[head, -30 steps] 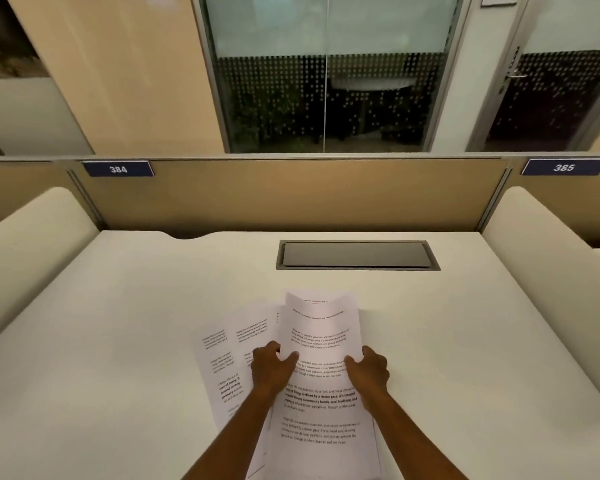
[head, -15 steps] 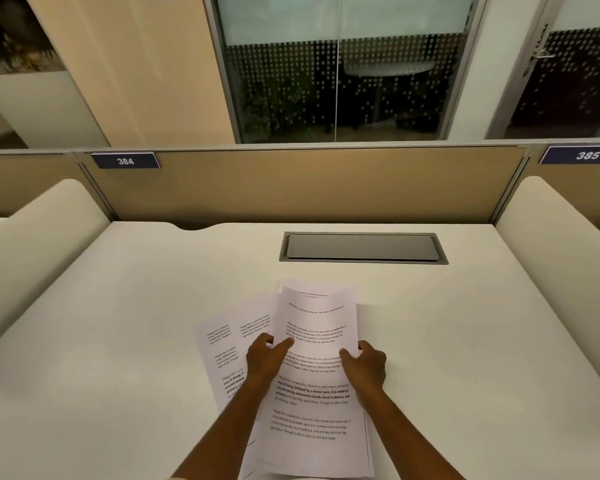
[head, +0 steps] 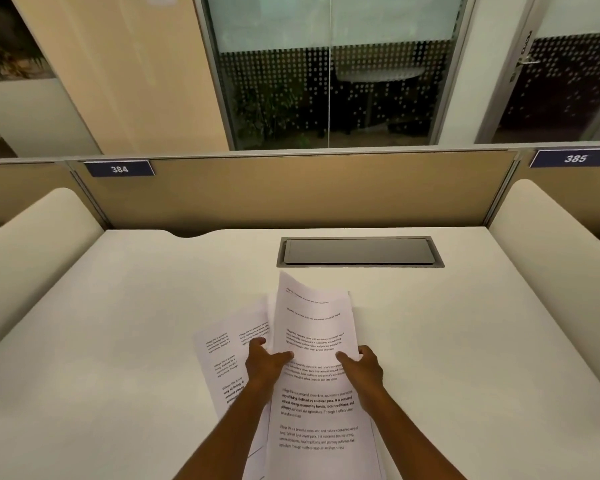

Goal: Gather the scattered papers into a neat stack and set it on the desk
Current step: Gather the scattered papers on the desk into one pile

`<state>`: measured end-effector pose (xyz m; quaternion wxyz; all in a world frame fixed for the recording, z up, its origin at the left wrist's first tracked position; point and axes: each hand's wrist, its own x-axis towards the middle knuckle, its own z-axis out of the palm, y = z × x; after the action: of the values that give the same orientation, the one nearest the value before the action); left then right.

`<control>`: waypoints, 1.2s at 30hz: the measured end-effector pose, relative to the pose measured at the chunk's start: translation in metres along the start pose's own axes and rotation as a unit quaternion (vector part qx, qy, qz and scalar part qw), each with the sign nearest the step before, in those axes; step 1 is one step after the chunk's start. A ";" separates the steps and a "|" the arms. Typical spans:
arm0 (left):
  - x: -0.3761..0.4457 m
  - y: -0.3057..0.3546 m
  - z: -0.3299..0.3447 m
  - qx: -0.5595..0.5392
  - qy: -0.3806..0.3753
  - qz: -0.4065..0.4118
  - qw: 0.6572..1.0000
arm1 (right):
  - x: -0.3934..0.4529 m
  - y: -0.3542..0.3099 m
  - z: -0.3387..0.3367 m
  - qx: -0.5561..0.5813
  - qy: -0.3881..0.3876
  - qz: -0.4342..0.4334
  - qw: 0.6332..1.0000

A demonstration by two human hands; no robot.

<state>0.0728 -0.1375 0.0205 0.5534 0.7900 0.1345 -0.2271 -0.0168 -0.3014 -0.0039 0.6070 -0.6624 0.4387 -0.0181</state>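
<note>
Several printed white papers [head: 314, 327] lie fanned near the front middle of the white desk [head: 118, 341]. The top sheets are gathered between my hands, and their far end curls up off the desk. My left hand [head: 265, 363] grips their left edge, thumb on top. My right hand [head: 362, 367] grips the right edge, thumb on the print. Two more sheets [head: 222, 355] stick out slanted to the left, under my left hand and forearm.
A closed grey cable hatch [head: 359, 251] is set into the desk behind the papers. A tan partition [head: 309, 192] with plates 384 and 385 closes the back. Rounded white side dividers [head: 32, 244] stand on the left and right.
Both hands have closed in on the top sheets and lifted them, so the far end now curls upward. The slanted sheets on the left remain fanned out.
</note>
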 end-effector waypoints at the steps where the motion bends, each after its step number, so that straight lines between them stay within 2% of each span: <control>1: 0.000 0.001 -0.001 0.009 0.001 0.004 1.000 | 0.000 0.000 0.001 -0.006 -0.002 -0.003 1.000; 5: 0.004 -0.003 -0.011 0.021 0.005 0.013 1.000 | 0.000 -0.001 0.008 -0.038 -0.010 -0.025 0.999; 13: 0.007 -0.020 -0.039 0.028 0.077 0.009 0.997 | 0.000 -0.009 0.038 -0.143 -0.021 -0.078 0.986; 19: 0.015 -0.038 -0.062 0.112 0.164 -0.042 0.979 | -0.004 -0.019 0.071 -0.310 -0.016 -0.110 0.944; 23: 0.012 -0.040 -0.073 0.148 0.183 -0.076 0.969 | -0.005 -0.022 0.087 -0.335 -0.043 -0.127 0.933; 36: 0.019 -0.032 -0.076 0.050 0.182 -0.064 0.980 | -0.007 -0.018 0.089 -0.460 -0.016 -0.090 0.883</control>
<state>0.0901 -0.0560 0.0061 0.4640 0.8344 0.2718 -0.1208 0.0384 -0.2297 -0.0090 0.2365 -0.9040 0.3266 0.1421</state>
